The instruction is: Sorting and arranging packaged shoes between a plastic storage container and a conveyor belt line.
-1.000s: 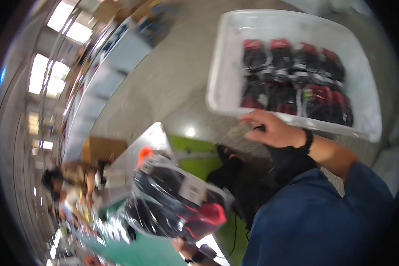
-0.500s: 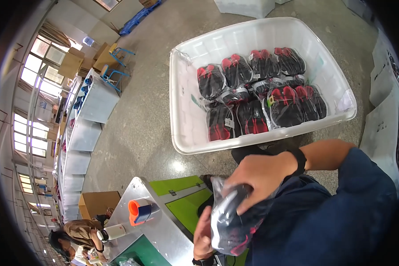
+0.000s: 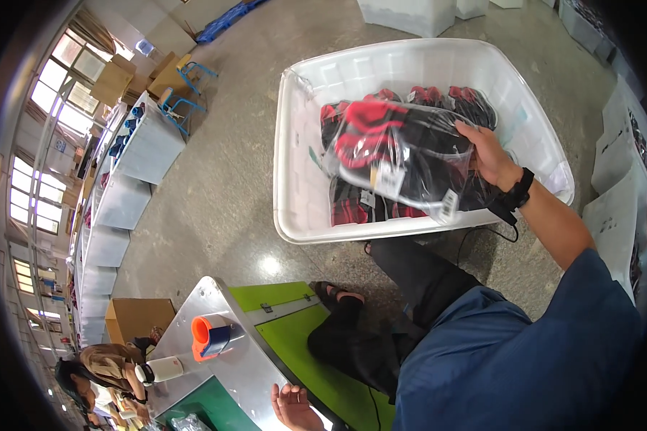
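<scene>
Floor point(image 3: 216, 187) separates the tub point(image 3: 286, 158) from the table's point(image 3: 241, 355) edge. Right of centre, the outstretched right hand point(image 3: 492, 156) grasps bagged shoes point(image 3: 402, 151) over the tub; bottom centre, the left hand point(image 3: 295, 409) is unclenched, fingers loosely curled.

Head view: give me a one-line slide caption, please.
Right hand holds bagged black-and-red shoes over a white bin of similar packs; left hand open, empty.

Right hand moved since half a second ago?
Yes: the right hand has moved forward past the near rim of the white bin, carrying the bagged shoes over it.
</scene>
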Demonstrator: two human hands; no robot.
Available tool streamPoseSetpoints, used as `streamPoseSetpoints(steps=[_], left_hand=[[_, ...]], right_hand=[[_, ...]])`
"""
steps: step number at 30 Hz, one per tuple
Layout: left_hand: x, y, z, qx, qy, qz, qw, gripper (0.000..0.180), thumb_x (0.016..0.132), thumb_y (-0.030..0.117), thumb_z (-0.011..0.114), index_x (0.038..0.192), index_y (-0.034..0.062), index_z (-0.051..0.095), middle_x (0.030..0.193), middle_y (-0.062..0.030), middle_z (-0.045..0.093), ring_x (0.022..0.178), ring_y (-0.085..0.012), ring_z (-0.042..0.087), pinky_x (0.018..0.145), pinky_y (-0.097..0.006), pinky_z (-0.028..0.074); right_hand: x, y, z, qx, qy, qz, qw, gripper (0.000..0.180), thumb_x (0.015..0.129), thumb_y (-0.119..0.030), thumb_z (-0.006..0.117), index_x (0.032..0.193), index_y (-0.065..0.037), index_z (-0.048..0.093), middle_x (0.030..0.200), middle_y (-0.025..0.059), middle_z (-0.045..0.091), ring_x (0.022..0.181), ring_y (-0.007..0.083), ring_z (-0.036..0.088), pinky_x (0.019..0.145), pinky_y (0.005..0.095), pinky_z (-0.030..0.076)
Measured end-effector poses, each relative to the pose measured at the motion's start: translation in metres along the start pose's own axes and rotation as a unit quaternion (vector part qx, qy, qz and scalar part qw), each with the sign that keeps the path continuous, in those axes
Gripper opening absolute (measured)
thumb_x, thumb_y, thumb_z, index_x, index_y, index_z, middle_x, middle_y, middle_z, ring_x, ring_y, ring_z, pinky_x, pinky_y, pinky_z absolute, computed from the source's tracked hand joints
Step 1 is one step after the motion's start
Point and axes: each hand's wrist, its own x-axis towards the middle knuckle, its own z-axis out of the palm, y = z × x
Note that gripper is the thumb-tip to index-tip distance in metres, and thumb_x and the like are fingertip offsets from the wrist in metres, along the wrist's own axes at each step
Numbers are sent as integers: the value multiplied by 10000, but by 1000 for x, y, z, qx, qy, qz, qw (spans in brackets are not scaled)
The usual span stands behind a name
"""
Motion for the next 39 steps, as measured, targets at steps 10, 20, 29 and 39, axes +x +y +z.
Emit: streamPoseSetpoints(steps=[10,20,29,39], left_hand=[[-6,-8,-19,-33,44,14,998,389,1069,181,563,1384,-46,563,1146,-157,686,1031,-251,658,888,-353,542],[-15,-12,3,1,125,43,991,363,1076,124,538,1402,-36,555,1024,-106,644,896,-187,601,797,-305,517],[-14,-17,-6,27,113,50,992,370,1077,138,544,1410,-22,541,1061,-122,664,941,-224,620,858,-331,526],[-6,-15,-3,116,174,7,978,421,1071,200,561,1445,13,511,1068,-121,652,1000,-229,609,860,-342,507]], right_hand=[[12,104,-95,-530,-76,258,804,547,935,-536,701,1040,0,726,1014,184,759,771,249,753,616,377,580],[25,99,-83,-644,-198,34,738,468,919,-420,695,1129,-4,740,1089,217,740,1006,358,712,887,440,539],[130,128,-108,-666,-238,52,705,447,905,-410,682,1029,12,764,906,183,749,828,335,727,793,464,552],[150,246,-71,-763,-258,172,567,494,822,-331,619,1107,45,764,1165,292,721,1124,406,704,970,472,548]])
